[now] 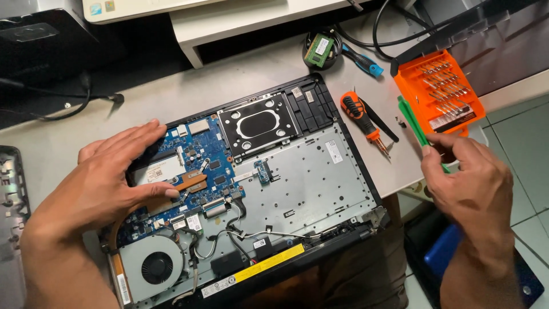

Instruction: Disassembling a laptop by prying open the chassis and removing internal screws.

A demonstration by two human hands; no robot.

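An opened laptop base point(311, 189) lies on the white desk, its blue circuit board point(200, 151), copper heat pipe point(189, 184) and round fan point(155, 267) exposed. My left hand point(108, 183) rests flat on the left part of the board, fingers spread, thumb on the heat pipe. My right hand point(466, 180) hovers off the desk's right edge, fingers pinched on a thin green tool point(414, 126) that points up toward the orange bit case point(440, 91).
An orange-handled screwdriver point(360, 117) lies right of the laptop with a black tool beside it. A memory module point(319, 50) sits in a round dish at the back, next to a blue-tipped tool point(363, 63) and cables. A removed cover point(11, 189) lies far left.
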